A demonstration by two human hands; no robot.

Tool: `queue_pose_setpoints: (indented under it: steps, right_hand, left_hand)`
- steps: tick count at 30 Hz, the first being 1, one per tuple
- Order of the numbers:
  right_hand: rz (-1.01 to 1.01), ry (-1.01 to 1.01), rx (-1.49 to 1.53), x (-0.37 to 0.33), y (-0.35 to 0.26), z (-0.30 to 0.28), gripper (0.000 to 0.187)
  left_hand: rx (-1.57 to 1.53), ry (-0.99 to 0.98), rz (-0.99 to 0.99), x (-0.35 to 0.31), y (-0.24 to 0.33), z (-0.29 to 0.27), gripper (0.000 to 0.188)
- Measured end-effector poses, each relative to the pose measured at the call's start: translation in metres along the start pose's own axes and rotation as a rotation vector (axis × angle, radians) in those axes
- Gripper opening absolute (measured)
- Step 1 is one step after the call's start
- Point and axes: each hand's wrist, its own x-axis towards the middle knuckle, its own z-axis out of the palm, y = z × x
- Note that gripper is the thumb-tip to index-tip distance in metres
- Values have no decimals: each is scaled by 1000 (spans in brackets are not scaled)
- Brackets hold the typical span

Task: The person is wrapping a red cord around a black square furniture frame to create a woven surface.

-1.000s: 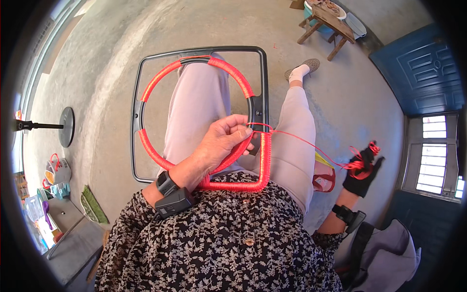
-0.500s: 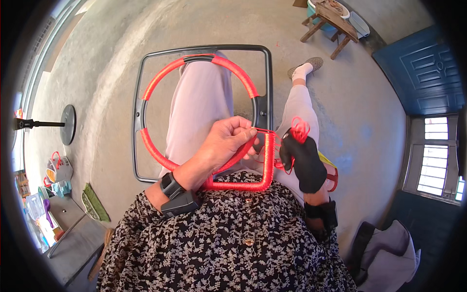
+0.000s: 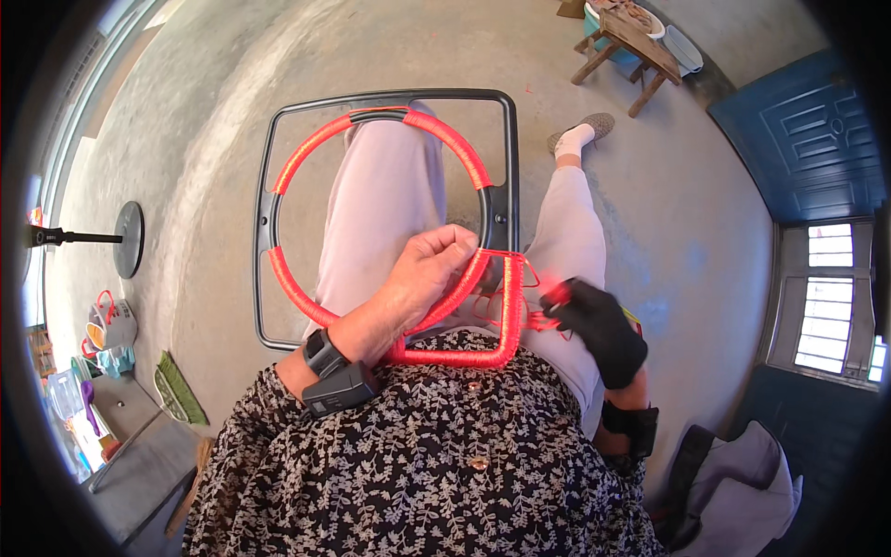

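Item: black frame point(image 3: 269, 223), rounded square w/ inner ring, resting across my lap, far edge out over my knees.

Wrap material: red cord point(image 3: 509, 311), thin plastic type.

Done so far, as I judge it:
- near bar of frame, fully covered, approx. whole length.
- right upright, covered from near corner up to about my thumb.
- inner ring: left arc, near arc and far-right arc wrapped red.

Left to do:
- short stretch at ring's far top, bare black.
- ring's right side nr the upright, bare.
- outer frame's left side, far bar and far half of right side, all bare.
- est. well under half of total frame covered.

My left hand point(image 3: 429, 278): closed over ring and right upright where they meet, fingers curled round, pinning the wrap at its working end.

My right hand point(image 3: 599, 325): in black glove, just right of frame's near-right corner, pinched shut on loose red cord; blurred, so exact grip unclear. Cord loops slack btwn glove and upright.

Misc.: wooden stool point(image 3: 631, 42) far right on concrete floor point(image 3: 668, 213); blue door point(image 3: 817, 139) at right.
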Motion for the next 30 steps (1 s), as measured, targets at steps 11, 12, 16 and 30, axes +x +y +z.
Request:
queue_pose_setpoints:
  steps: [11,12,16,30]
  right_hand:
    - [-177,105,371,78,-11,42,47]
    - [-177,104,371,85,-5,40,47]
    - [-408,462,528,77,-17,40,45]
    - [-385,730,-617,42,27,-13,11]
  left_hand:
    - [200,45,48,-3,4,5,11]
    - [321,103,168,-5,5,8,11]
    - [557,246,648,-5,4,12,9]
    - [577,211,552,-11,7,13,19]
